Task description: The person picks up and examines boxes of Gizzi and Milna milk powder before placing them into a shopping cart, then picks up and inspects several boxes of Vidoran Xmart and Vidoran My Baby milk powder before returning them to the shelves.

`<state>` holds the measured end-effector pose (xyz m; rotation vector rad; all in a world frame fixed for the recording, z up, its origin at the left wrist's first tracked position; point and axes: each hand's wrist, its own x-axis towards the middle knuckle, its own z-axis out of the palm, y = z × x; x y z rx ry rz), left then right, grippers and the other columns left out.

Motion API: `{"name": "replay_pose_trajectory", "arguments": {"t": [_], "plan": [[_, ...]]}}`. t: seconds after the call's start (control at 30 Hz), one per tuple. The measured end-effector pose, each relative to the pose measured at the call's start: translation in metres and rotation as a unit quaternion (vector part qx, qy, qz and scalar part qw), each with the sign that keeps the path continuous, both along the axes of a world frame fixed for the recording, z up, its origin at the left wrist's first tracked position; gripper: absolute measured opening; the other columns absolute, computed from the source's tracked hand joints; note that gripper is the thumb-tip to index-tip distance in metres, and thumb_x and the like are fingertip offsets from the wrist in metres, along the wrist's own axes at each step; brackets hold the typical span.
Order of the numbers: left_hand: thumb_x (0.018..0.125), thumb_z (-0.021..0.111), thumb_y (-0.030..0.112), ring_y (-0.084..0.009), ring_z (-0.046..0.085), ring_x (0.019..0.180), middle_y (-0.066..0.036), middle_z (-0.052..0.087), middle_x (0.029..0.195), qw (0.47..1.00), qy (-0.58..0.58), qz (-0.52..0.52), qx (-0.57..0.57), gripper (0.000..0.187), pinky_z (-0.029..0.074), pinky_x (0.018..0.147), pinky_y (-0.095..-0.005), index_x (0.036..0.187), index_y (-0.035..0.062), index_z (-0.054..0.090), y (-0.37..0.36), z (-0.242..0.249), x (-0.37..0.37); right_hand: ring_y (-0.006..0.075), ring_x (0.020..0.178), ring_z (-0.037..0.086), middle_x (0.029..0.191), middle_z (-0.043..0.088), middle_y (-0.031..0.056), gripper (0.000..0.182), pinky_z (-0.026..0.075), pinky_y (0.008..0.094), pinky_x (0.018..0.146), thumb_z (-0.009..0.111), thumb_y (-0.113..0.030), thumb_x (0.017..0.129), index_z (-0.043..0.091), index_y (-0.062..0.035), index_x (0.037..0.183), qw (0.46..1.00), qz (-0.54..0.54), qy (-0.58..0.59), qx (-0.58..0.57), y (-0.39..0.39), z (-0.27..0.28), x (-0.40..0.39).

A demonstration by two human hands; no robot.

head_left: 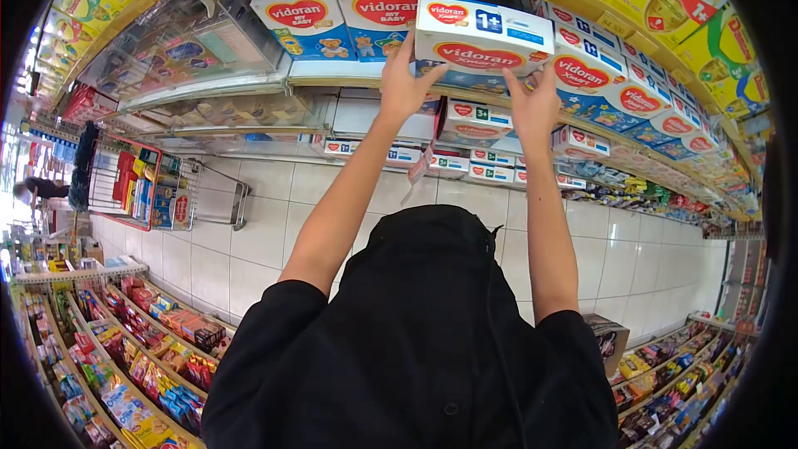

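A white and blue Vidoran Xmart 1+ box is between my two hands at the front of the shelf. My left hand grips its left side, thumb at the lower edge. On its lower right corner my right hand is closed, fingers against the box. To the left stand Vidoran My Baby boxes. More Vidoran Xmart boxes line the shelf to the right.
Lower shelves hold a Vidoran 3+ box and other cartons. A shopping cart with goods stands on the tiled floor at left, a person beyond it. Snack shelves are behind me; a brown carton sits at right.
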<state>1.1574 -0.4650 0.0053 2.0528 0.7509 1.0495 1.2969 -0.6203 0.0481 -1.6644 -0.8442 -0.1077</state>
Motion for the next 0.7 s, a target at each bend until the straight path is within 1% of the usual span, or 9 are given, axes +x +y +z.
{"name": "replay_pose_trajectory", "arguments": {"t": [0.1, 0.2, 0.3, 0.33, 0.43, 0.47, 0.57, 0.6, 0.7], "plan": [[0.070, 0.078, 0.025, -0.0319, 0.058, 0.102, -0.020, 0.057, 0.110, 0.999, -0.034, 0.006, -0.017, 0.077, 0.046, 0.087, -0.0378, 0.135, 0.0039, 0.042, -0.001, -0.008, 0.005, 0.0368, 0.099, 0.060, 0.110, 0.058, 0.0264, 0.065, 0.047, 0.0425, 0.084, 0.074, -0.025, 0.077, 0.042, 0.0043, 0.126, 0.994, -0.061, -0.056, -0.078, -0.002, 0.009, -0.005], [0.073, 0.075, 0.021, -0.0335, 0.059, 0.104, -0.022, 0.058, 0.114, 0.998, -0.057, -0.007, -0.019, 0.069, 0.047, 0.087, -0.0387, 0.133, 0.0030, 0.044, -0.001, -0.010, 0.002, 0.0401, 0.114, 0.048, 0.124, 0.047, 0.0271, 0.062, 0.039, 0.0459, 0.095, 0.072, -0.023, 0.079, 0.042, 0.0011, 0.128, 0.975, -0.119, -0.178, -0.057, -0.004, 0.038, -0.021], [0.074, 0.074, 0.019, -0.0333, 0.059, 0.106, -0.022, 0.057, 0.118, 0.997, 0.027, -0.030, -0.058, 0.066, 0.047, 0.088, -0.0396, 0.131, 0.0025, 0.045, 0.003, -0.004, -0.010, 0.0425, 0.123, 0.037, 0.133, 0.035, 0.0264, 0.061, 0.034, 0.0467, 0.101, 0.072, -0.022, 0.079, 0.043, -0.0009, 0.128, 0.956, -0.056, -0.284, -0.044, 0.001, 0.053, -0.028], [0.073, 0.074, 0.017, -0.0331, 0.059, 0.101, -0.020, 0.059, 0.112, 0.998, 0.037, -0.022, -0.051, 0.060, 0.047, 0.085, -0.0404, 0.126, 0.0044, 0.050, 0.006, 0.001, -0.015, 0.0429, 0.122, 0.039, 0.131, 0.038, 0.0271, 0.061, 0.035, 0.0482, 0.099, 0.074, -0.020, 0.077, 0.045, -0.0013, 0.127, 0.945, -0.049, -0.320, -0.056, 0.006, 0.055, -0.030], [0.071, 0.075, 0.017, -0.0319, 0.057, 0.097, -0.016, 0.059, 0.106, 0.992, 0.008, 0.078, 0.097, 0.053, 0.046, 0.082, -0.0395, 0.119, 0.0069, 0.055, 0.018, 0.023, -0.032, 0.0433, 0.122, 0.038, 0.131, 0.039, 0.0266, 0.060, 0.034, 0.0484, 0.100, 0.075, -0.018, 0.075, 0.046, -0.0006, 0.125, 0.939, -0.017, -0.337, -0.072, 0.014, 0.054, -0.022], [0.069, 0.076, 0.018, -0.0307, 0.051, 0.100, -0.013, 0.055, 0.106, 0.978, -0.001, 0.102, 0.181, 0.051, 0.043, 0.083, -0.0408, 0.116, 0.0098, 0.056, 0.021, 0.032, -0.036, 0.0426, 0.122, 0.038, 0.130, 0.040, 0.0262, 0.061, 0.035, 0.0482, 0.100, 0.075, -0.017, 0.074, 0.046, -0.0001, 0.125, 0.938, -0.006, -0.337, -0.076, 0.017, 0.056, -0.021], [0.066, 0.079, 0.021, -0.0300, 0.048, 0.104, -0.011, 0.053, 0.112, 0.941, 0.018, 0.105, 0.321, 0.060, 0.040, 0.087, -0.0423, 0.120, 0.0124, 0.055, 0.034, 0.064, -0.044, 0.0414, 0.122, 0.039, 0.130, 0.041, 0.0257, 0.063, 0.035, 0.0471, 0.099, 0.075, -0.018, 0.073, 0.046, -0.0002, 0.127, 0.912, 0.009, -0.397, -0.102, 0.025, 0.067, -0.016], [0.061, 0.081, 0.029, -0.0308, 0.042, 0.114, -0.010, 0.048, 0.120, 0.926, 0.030, 0.109, 0.361, 0.068, 0.036, 0.094, -0.0453, 0.122, 0.0133, 0.054, 0.044, 0.068, -0.042, 0.0404, 0.120, 0.041, 0.128, 0.043, 0.0244, 0.068, 0.035, 0.0465, 0.100, 0.077, -0.022, 0.072, 0.045, -0.0011, 0.128, 0.901, 0.015, -0.415, -0.121, 0.028, 0.071, -0.011], [0.059, 0.082, 0.035, -0.0302, 0.040, 0.119, -0.010, 0.048, 0.121, 0.899, 0.062, 0.106, 0.420, 0.075, 0.032, 0.100, -0.0461, 0.124, 0.0133, 0.052, 0.067, 0.084, -0.037, 0.0400, 0.118, 0.044, 0.126, 0.047, 0.0230, 0.074, 0.035, 0.0463, 0.100, 0.078, -0.030, 0.070, 0.045, -0.0018, 0.129, 0.883, 0.053, -0.423, -0.198, 0.036, 0.087, -0.001]]}}
